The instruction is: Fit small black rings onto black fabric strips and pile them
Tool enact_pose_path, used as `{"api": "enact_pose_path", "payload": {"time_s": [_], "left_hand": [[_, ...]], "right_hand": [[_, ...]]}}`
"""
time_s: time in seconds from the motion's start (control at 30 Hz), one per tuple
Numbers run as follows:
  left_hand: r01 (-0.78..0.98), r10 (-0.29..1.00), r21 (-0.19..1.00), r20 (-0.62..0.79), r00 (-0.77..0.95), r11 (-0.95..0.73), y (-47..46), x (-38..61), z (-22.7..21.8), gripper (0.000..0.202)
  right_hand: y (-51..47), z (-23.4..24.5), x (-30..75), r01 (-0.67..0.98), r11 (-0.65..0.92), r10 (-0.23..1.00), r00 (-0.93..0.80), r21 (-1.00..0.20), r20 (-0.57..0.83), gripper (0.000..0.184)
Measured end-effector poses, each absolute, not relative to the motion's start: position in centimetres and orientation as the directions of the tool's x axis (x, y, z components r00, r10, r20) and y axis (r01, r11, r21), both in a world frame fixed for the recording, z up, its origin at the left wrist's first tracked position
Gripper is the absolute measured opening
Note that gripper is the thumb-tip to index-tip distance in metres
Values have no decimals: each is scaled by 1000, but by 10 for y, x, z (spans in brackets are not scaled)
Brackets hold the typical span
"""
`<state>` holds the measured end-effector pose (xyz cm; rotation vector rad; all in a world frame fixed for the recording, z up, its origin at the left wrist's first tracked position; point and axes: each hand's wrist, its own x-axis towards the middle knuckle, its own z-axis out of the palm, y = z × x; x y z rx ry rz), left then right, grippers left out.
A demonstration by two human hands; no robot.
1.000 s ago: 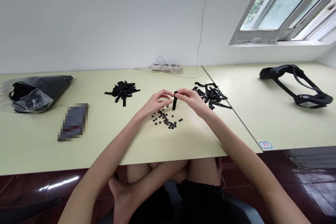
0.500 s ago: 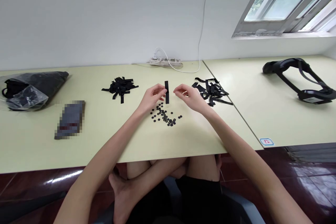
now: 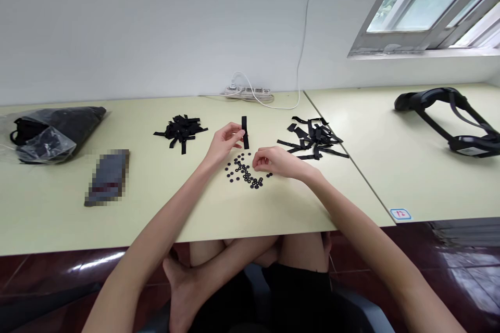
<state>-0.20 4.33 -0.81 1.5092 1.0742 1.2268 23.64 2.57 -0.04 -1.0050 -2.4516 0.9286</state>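
Observation:
My left hand (image 3: 227, 139) pinches a short black fabric strip (image 3: 245, 138) between thumb and fingers, holding it roughly upright above the table. Small round black rings (image 3: 246, 174), like washers, lie scattered on the tabletop below. My right hand (image 3: 271, 160) is lowered over the right side of these rings, its fingers curled together and the fingertips down by the table. Whether a ring is between those fingertips is hidden. To the left lies a heap of black strips (image 3: 182, 130); a looser heap of black strips (image 3: 312, 138) lies to the right, beyond my right hand.
A power strip (image 3: 248, 94) with a white cable sits against the wall. On the left are a plastic bag (image 3: 58, 132) with black contents and a blurred dark flat object (image 3: 108, 177). A black headset (image 3: 449, 119) rests on the right-hand table (image 3: 390, 166), past the seam.
My right hand has moved down and slightly left, from beside the strip to the rings. My left hand keeps the strip, which is now slightly higher and tilted.

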Motion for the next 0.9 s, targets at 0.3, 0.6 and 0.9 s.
{"api": "enact_pose_path", "payload": {"time_s": [0.3, 0.6, 0.9], "left_hand": [[103, 958, 957, 258, 123, -271, 42, 0, -7, 43], [27, 963, 980, 191, 192, -199, 38, 2, -4, 45], [43, 959, 968, 236, 155, -245, 36, 3, -2, 38]], "right_hand": [[22, 0, 230, 547, 594, 714, -697, -590, 72, 19], [24, 2, 233, 455, 492, 816, -537, -742, 212, 15], [29, 4, 237, 245, 428, 881, -328, -870, 341, 17]]}}
